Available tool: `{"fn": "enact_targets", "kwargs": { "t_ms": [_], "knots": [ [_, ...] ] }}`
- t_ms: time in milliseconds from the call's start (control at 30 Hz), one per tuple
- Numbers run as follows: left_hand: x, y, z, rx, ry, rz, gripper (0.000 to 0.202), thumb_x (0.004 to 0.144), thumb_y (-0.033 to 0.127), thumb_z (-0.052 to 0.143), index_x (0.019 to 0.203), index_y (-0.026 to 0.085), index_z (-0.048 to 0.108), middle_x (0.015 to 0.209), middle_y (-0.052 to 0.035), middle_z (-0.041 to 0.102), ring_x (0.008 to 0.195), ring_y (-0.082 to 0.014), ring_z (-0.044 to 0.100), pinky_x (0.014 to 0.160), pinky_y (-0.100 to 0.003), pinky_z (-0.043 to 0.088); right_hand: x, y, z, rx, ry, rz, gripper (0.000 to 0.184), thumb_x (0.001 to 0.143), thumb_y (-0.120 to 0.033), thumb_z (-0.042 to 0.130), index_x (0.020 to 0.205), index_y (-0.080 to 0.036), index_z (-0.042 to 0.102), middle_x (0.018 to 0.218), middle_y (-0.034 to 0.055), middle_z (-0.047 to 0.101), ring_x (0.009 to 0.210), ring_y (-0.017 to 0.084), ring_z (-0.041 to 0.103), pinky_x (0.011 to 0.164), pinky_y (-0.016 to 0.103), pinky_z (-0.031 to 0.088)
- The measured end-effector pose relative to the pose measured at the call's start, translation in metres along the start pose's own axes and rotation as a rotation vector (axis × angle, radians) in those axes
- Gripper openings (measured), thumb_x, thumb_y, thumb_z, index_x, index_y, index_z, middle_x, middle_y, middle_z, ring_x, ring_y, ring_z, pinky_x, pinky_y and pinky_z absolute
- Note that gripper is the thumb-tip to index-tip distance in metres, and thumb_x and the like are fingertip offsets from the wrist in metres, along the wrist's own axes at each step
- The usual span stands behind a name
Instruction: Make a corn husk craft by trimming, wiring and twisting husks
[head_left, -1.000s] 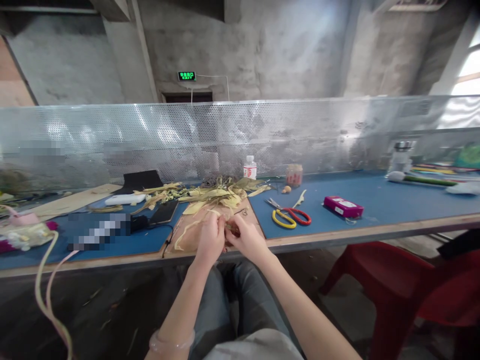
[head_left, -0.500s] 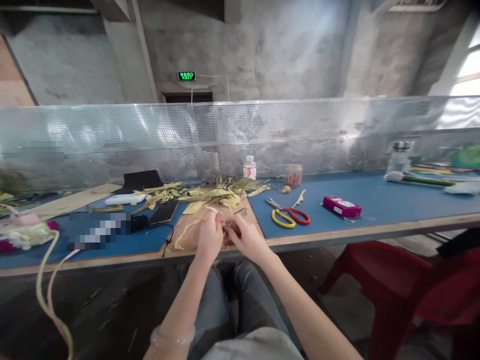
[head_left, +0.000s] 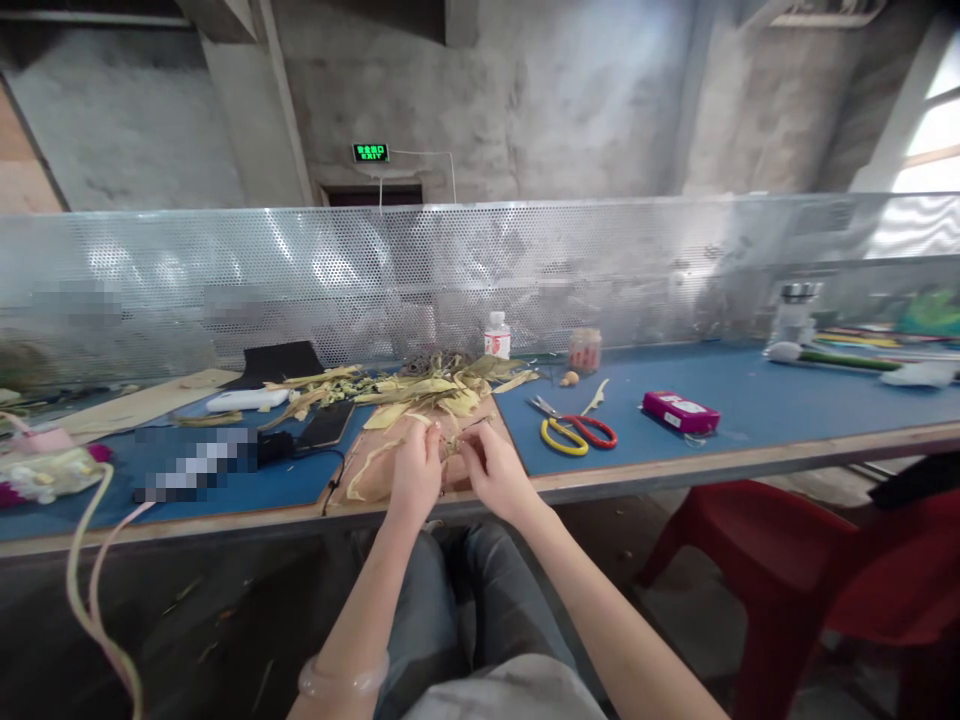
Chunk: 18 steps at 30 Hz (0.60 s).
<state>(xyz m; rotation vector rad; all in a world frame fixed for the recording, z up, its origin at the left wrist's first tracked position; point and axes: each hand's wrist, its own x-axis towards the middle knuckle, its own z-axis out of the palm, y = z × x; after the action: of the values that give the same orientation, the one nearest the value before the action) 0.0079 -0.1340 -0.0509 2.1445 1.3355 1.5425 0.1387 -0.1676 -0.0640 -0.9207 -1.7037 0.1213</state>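
My left hand [head_left: 417, 472] and my right hand [head_left: 491, 467] meet over a brown board [head_left: 386, 470] at the near edge of the blue table [head_left: 750, 400]. Both hands pinch a small piece of dry yellow husk strip [head_left: 452, 446] between their fingertips. A pile of pale yellow husk strips [head_left: 427, 390] lies just beyond the hands. Scissors with yellow and red handles [head_left: 576, 431] lie to the right of my right hand. A clear bangle [head_left: 341, 680] sits on my left wrist.
A black phone [head_left: 328, 425] with a cable lies left of the board. A pink box [head_left: 680, 412], a small white bottle [head_left: 496, 335] and a jar [head_left: 585, 350] stand farther back. A perforated metal screen [head_left: 300, 280] bounds the table's far side. Red plastic chairs [head_left: 795, 570] stand at the right.
Both hands have shifted slightly away from me over the board, still pinching the husk strip together. Nothing else on the table has moved.
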Motion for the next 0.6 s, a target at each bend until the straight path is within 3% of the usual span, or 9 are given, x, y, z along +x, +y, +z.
{"fn": "enact_targets", "kwargs": {
  "t_ms": [133,367,600],
  "knots": [
    [-0.002,0.001,-0.001,-0.132,-0.108,-0.045,0.027,0.088,0.043,0.034,0.074,0.021,0.043,0.052,0.0042,0.043,0.040,-0.0124,0.044,0.042,-0.023,0.030,0.006,0.004,-0.005,0.124,-0.027,0.097,0.019,0.087,-0.028,0.042,0.095,-0.018,0.055,0.074,0.0017,0.058,0.067,0.014,0.054,0.064,0.026,0.043],
    [-0.002,0.006,-0.009,-0.360,-0.363,-0.225,0.032,0.082,0.052,0.043,0.081,0.021,0.049,0.044,0.0070,0.044,0.027,-0.0082,0.036,0.029,-0.019,0.026,0.010,0.000,-0.013,0.370,-0.091,0.185,0.021,0.083,-0.038,0.050,0.080,-0.018,0.055,0.063,-0.0021,0.053,0.056,0.010,0.049,0.050,0.020,0.039],
    [0.000,0.009,-0.015,-0.417,-0.481,-0.189,0.035,0.075,0.051,0.055,0.076,0.016,0.058,0.042,0.0054,0.046,0.028,-0.0055,0.034,0.029,-0.017,0.024,0.010,0.002,-0.010,0.355,-0.016,0.152,0.016,0.082,-0.032,0.051,0.084,-0.018,0.061,0.078,0.0008,0.063,0.070,0.013,0.057,0.063,0.022,0.045]
  ]
}}
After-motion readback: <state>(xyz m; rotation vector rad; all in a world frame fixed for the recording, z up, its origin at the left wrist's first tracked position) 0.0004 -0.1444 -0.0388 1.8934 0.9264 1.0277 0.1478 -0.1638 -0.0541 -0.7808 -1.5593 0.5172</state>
